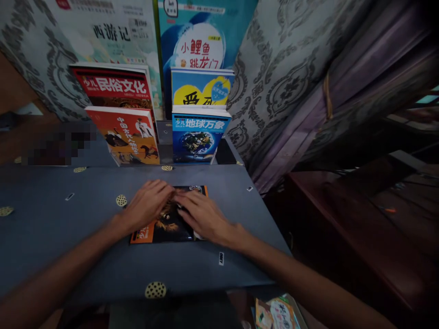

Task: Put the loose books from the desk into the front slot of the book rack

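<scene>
Forearms extend, left hand and right hand touching a book, grip open.

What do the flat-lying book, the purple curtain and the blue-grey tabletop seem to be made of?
Book: likely paper with a smooth coated cover, given its crisp edges and printed picture.
Curtain: soft fabric, fairly dull; it gathers in folds.
Tabletop: matte, without strong reflections; the printed motifs suggest a cloth or vinyl cover, but I can't tell which.
</scene>
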Demonstrator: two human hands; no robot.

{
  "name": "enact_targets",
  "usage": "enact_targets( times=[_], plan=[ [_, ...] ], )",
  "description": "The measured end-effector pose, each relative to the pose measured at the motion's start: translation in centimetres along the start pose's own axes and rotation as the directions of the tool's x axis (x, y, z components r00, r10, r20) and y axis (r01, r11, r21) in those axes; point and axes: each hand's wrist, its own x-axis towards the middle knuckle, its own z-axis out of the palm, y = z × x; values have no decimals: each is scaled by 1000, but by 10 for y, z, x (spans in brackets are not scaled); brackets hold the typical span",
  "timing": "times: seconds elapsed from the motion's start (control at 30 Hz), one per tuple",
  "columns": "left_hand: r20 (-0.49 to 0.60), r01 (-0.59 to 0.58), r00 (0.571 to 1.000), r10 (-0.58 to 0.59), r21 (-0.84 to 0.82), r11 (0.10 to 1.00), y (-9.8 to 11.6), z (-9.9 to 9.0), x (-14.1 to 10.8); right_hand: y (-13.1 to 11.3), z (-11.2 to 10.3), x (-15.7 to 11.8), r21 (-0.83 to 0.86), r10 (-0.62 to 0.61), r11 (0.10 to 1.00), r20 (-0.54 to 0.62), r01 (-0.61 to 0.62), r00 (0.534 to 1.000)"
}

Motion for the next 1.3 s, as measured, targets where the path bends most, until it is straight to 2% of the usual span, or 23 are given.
enact_targets(
  times=[0.07,0.17,0.33,0.47,0.57,0.63,0.77,0.9,1.03,1.1,1.3],
  plan=[
    [33,-14,999,13,33,999,5,1,-1,-4,6,6,-2,-56,998,59,57,997],
    [38,-11,999,10,29,1000,5,3,-3,3,11,4,42,-42,998,93,39,995],
    [-8,-55,998,56,61,997,1,6,-5,39,6,-12,140,66,988,-39,-60,997],
    [14,-60,998,59,95,994,4,6,-2,58,-4,-13,246,203,954,-118,-169,972],
    [12,-124,992,124,13,992,13,8,6,64,-8,-9,394,314,884,-105,-250,944],
    [26,-201,979,204,-69,977,23,13,14,67,-8,-7,473,331,847,-110,-243,937],
    [144,-293,936,320,-178,939,43,20,24,70,-5,-7,549,336,805,-113,-223,935],
    [217,-344,880,422,-321,882,59,15,17,71,-3,-9,535,321,815,-101,-221,942],
    [219,-402,822,526,-431,808,70,6,0,68,-5,-11,485,285,851,-106,-201,953],
    [222,-411,819,529,-415,812,72,3,-7,64,-6,-11,442,268,875,-108,-195,957],
    [229,-380,867,442,-267,885,68,-1,-26,53,-7,-13,263,253,941,-123,-215,960]
  ],
)
